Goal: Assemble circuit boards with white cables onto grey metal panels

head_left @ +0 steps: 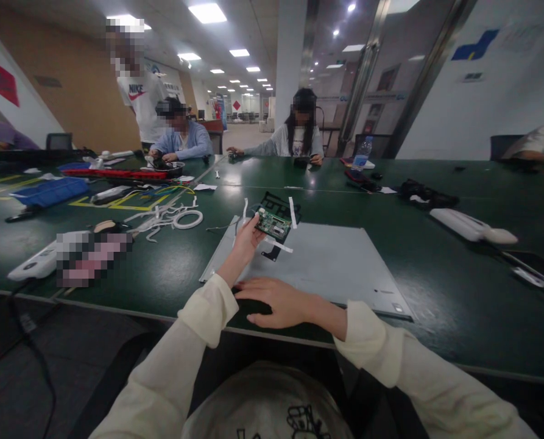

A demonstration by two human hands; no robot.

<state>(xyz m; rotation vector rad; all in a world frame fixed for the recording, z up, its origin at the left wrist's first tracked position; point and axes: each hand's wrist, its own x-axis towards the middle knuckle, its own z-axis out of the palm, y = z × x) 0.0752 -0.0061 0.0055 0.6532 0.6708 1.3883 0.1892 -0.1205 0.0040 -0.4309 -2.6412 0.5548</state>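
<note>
A green circuit board is pinched in my left hand, raised over the left part of a large grey metal panel. Strips of white tape stick out around the board, and a black bracket shows behind it. My right hand rests palm down at the panel's front edge, fingers spread and pointing left, holding nothing. The panel lies flat on the dark green table.
Left are a white power strip, white cable coils and a blue tray. Right are another white power strip, black cables and a bottle. Several people are across the table.
</note>
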